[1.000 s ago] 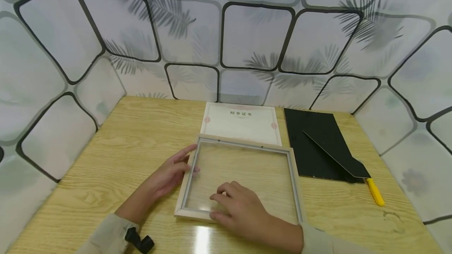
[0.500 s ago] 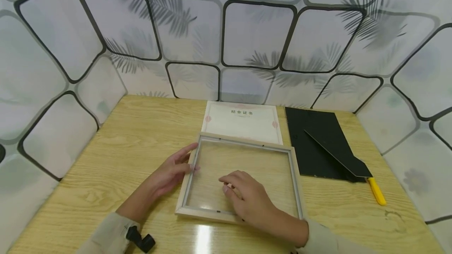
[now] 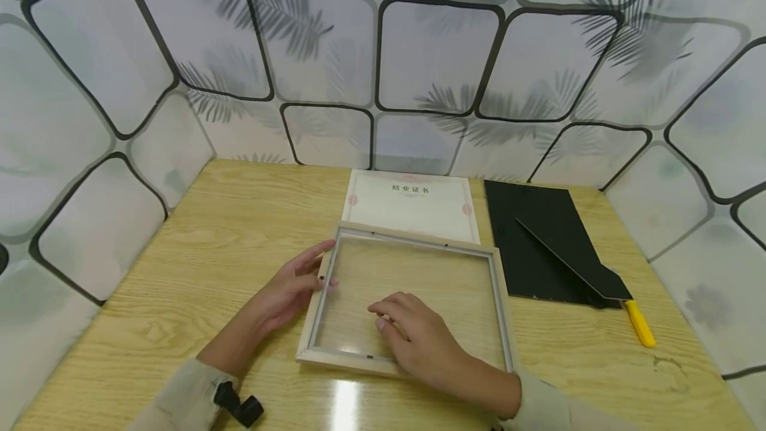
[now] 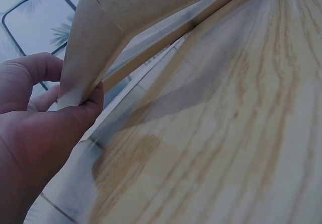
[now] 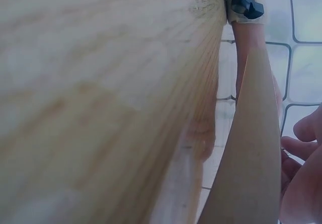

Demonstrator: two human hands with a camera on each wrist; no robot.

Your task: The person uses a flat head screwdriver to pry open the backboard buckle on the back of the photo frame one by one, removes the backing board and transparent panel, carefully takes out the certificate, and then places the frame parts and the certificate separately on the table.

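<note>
A pale wooden picture frame (image 3: 504, 324) with a grey inner lip and a clear pane (image 3: 413, 271) lies face down before me. My left hand (image 3: 287, 294) grips its left rail, fingers on the outer side and thumb over the edge; the left wrist view shows thumb and fingers pinching the rail (image 4: 95, 48). Over the pane near the front rail hangs my right hand (image 3: 425, 338), its fingers loosely bent, with nothing visible in them. Small dark tabs sit along the lip, one of them (image 3: 370, 357) on the front rail. The right wrist view shows the right fingers (image 5: 297, 148) beside the rail.
Behind the frame lies a white printed certificate (image 3: 413, 208), partly covered by it. To the right is a black backing board (image 3: 520, 265) with a stand leg (image 3: 574, 268), and a yellow handle (image 3: 640, 323) sticks out from under it. A patterned curtain (image 3: 431, 58) encloses the wooden table (image 3: 227, 218).
My right hand has drawn back rightward from the front rail, uncovering a dark tab there. My left hand stays on the left rail, and a dark tab now shows by its thumb.
</note>
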